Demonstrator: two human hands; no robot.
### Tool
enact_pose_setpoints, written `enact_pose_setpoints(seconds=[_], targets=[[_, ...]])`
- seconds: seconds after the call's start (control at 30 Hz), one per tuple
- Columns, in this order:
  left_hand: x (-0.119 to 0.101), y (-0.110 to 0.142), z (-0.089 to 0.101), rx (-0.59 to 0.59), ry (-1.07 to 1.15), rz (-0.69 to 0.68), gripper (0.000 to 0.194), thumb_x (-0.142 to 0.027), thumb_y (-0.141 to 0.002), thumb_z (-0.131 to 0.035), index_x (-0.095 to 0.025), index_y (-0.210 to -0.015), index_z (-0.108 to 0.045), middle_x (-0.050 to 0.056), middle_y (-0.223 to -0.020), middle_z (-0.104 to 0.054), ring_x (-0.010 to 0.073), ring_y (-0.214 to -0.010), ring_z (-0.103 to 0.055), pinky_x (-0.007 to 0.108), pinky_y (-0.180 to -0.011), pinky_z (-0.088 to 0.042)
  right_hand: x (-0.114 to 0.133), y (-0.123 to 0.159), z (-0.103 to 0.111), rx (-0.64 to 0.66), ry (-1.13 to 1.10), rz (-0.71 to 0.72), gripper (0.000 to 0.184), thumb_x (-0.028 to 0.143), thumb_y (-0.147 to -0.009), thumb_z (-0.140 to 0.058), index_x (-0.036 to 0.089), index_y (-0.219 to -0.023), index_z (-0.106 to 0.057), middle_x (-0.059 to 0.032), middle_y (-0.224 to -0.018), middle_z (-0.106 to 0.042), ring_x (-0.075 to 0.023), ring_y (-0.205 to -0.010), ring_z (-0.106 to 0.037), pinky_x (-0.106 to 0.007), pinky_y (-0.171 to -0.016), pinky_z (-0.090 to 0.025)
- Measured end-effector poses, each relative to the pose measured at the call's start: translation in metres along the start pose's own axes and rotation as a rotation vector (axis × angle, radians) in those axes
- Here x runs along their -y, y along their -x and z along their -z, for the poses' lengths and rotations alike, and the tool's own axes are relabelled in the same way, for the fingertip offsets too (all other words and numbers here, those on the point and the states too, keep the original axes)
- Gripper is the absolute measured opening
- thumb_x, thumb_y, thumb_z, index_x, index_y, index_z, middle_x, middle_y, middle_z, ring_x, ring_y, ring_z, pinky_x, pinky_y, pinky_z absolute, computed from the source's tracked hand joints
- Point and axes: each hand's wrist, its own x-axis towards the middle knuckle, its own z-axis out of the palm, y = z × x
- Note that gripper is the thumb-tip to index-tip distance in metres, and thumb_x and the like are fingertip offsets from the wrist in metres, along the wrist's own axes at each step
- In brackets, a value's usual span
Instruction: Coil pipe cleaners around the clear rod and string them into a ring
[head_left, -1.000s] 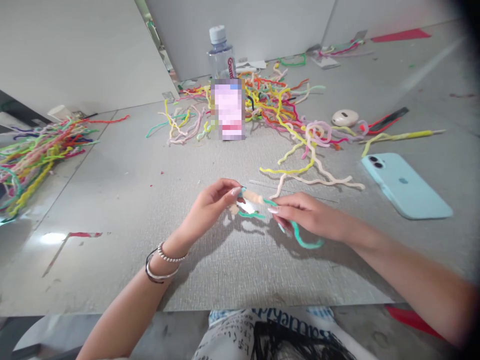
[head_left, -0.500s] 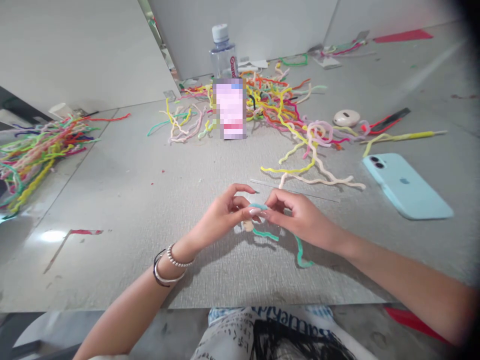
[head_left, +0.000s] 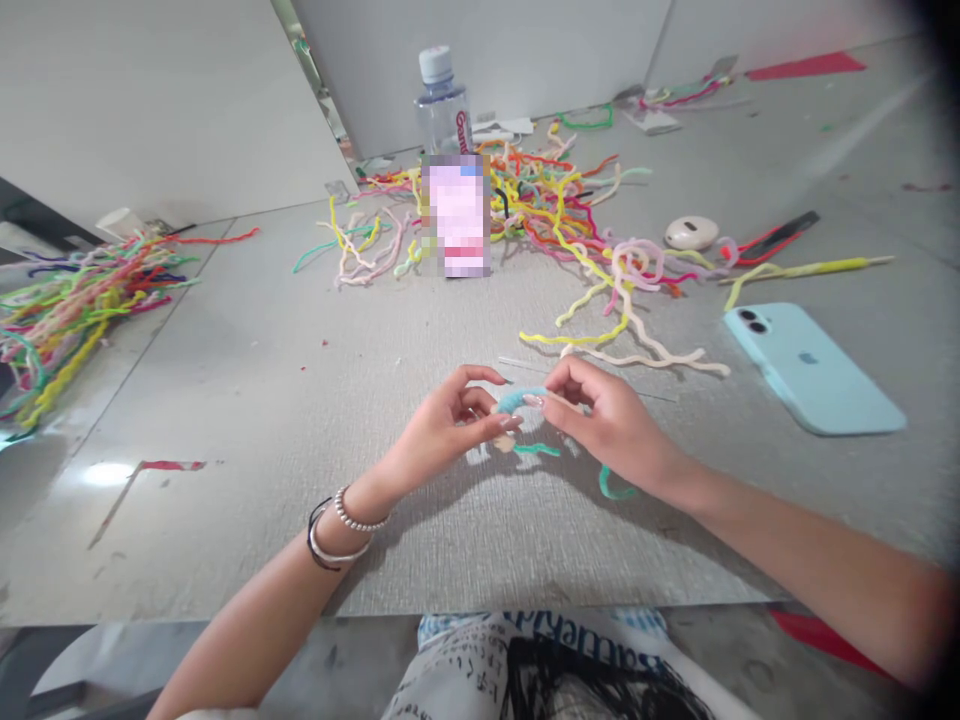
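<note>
A light-blue fuzzy pipe cleaner [head_left: 517, 399] runs in a short arc between my two hands. My left hand [head_left: 466, 415] pinches its left end between thumb and fingers. The right end is gripped by my right hand [head_left: 604, 415], thumb against index finger. A small cream-coloured piece [head_left: 504, 443] shows beneath my left fingertips, with a green pipe cleaner end [head_left: 537, 449] sticking out beside it. Another green curl [head_left: 615, 485] hangs under my right hand; whether these join the blue one is hidden by my fingers.
Beyond my hands lies a tangled heap of coloured pipe cleaners [head_left: 577, 235], with a propped, blurred phone screen [head_left: 457, 220] and a water bottle [head_left: 442, 110]. A light-blue phone [head_left: 817, 370] lies right, near a white oval case [head_left: 691, 233]. More pipe cleaners [head_left: 82, 310] are left.
My right hand has shifted slightly right and up, away from my left, so more of the light-blue pipe cleaner shows between them. The green curl below has moved a little right.
</note>
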Motion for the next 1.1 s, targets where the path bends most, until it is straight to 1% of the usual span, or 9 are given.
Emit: enact_pose_setpoints(seconds=[0.13,0.23,0.3,0.4,0.47,0.6,0.7,0.83,1.1], targets=[[-0.001,-0.001,0.001,-0.022,0.019,-0.017,0.037,-0.028,-0.08,-0.074,-0.018,-0.108,-0.053,-0.005,-0.069,-0.057,0.0106,-0.065,-0.062,0.022,-0.063,-0.047,0.0,-0.003,0.001,0.044,-0.023,-0.016,0.02,0.038,-0.087,-0.062,0.021,-0.084,-0.052,0.003,-0.071,-0.052,-0.0113,-0.062,-0.047,-0.025,-0.057,-0.036],[-0.002,-0.001,0.004,-0.023,0.097,-0.027,0.034,-0.029,-0.081,-0.073,-0.018,-0.107,-0.053,-0.002,-0.075,-0.062,0.0106,-0.069,-0.063,0.021,-0.065,-0.047,-0.001,-0.007,0.002,0.178,-0.237,-0.117,0.026,0.045,-0.09,-0.057,0.02,-0.091,-0.054,0.0007,-0.074,-0.058,-0.0121,-0.064,-0.053,-0.025,-0.059,-0.042],[-0.004,-0.001,0.007,-0.041,0.145,-0.04,0.03,-0.03,-0.084,-0.07,-0.018,-0.106,-0.053,0.001,-0.081,-0.066,0.0108,-0.075,-0.064,0.021,-0.068,-0.049,-0.001,-0.011,0.002,0.247,-0.43,-0.232,0.032,0.051,-0.092,-0.05,0.02,-0.09,-0.053,-0.0011,-0.074,-0.061,-0.0119,-0.058,-0.056,-0.024,-0.052,-0.043],[-0.004,-0.002,0.01,-0.067,0.175,-0.053,0.026,-0.03,-0.087,-0.067,-0.018,-0.105,-0.055,0.002,-0.087,-0.068,0.0114,-0.081,-0.064,0.021,-0.072,-0.05,-0.002,-0.013,0.003,0.298,-0.555,-0.353,0.038,0.056,-0.092,-0.047,0.019,-0.088,-0.053,-0.0026,-0.072,-0.062,-0.0099,-0.045,-0.053,-0.022,-0.036,-0.033],[-0.004,-0.002,0.01,-0.058,0.149,-0.05,0.025,-0.031,-0.087,-0.067,-0.018,-0.105,-0.056,0.002,-0.085,-0.067,0.0119,-0.08,-0.064,0.021,-0.072,-0.049,-0.001,-0.013,0.004,0.316,-0.533,-0.346,0.041,0.058,-0.091,-0.047,0.019,-0.086,-0.054,-0.0022,-0.071,-0.061,-0.009,-0.043,-0.052,-0.022,-0.033,-0.028],[-0.001,-0.001,0.007,-0.012,-0.071,-0.072,0.027,-0.035,-0.087,-0.066,-0.017,-0.106,-0.059,0.004,-0.086,-0.067,0.0138,-0.079,-0.063,0.023,-0.071,-0.048,-0.001,-0.009,0.004,0.372,-0.405,-0.288,0.037,0.056,-0.089,-0.055,0.019,-0.084,-0.053,0.0026,-0.065,-0.055,-0.0073,-0.044,-0.048,-0.021,-0.037,-0.03],[0.002,0.002,0.004,-0.054,-0.39,-0.189,0.026,-0.037,-0.086,-0.067,-0.019,-0.103,-0.064,0.003,-0.084,-0.067,0.0138,-0.076,-0.06,0.023,-0.068,-0.044,-0.001,-0.006,0.002,0.412,-0.289,-0.246,0.037,0.056,-0.089,-0.055,0.02,-0.083,-0.053,0.0056,-0.059,-0.048,-0.007,-0.044,-0.041,-0.021,-0.04,-0.028],[0.004,0.008,0.001,-0.085,-0.692,-0.372,0.02,-0.036,-0.088,-0.066,-0.02,-0.1,-0.068,0.001,-0.078,-0.066,0.0121,-0.068,-0.056,0.023,-0.066,-0.041,0.0,-0.006,-0.001,0.401,-0.134,-0.159,0.048,0.061,-0.091,-0.047,0.02,-0.065,-0.044,0.0053,-0.057,-0.041,-0.0081,-0.05,-0.038,-0.024,-0.048,-0.029],[-0.002,0.01,-0.003,-0.134,-0.745,-0.405,0.014,-0.032,-0.09,-0.064,-0.02,-0.095,-0.069,0.004,-0.082,-0.07,0.0137,-0.073,-0.06,0.024,-0.069,-0.043,-0.005,-0.008,0.0,0.336,-0.151,-0.174,0.048,0.06,-0.091,-0.047,0.02,-0.065,-0.042,0.0051,-0.059,-0.039,-0.0095,-0.052,-0.034,-0.026,-0.05,-0.026]])
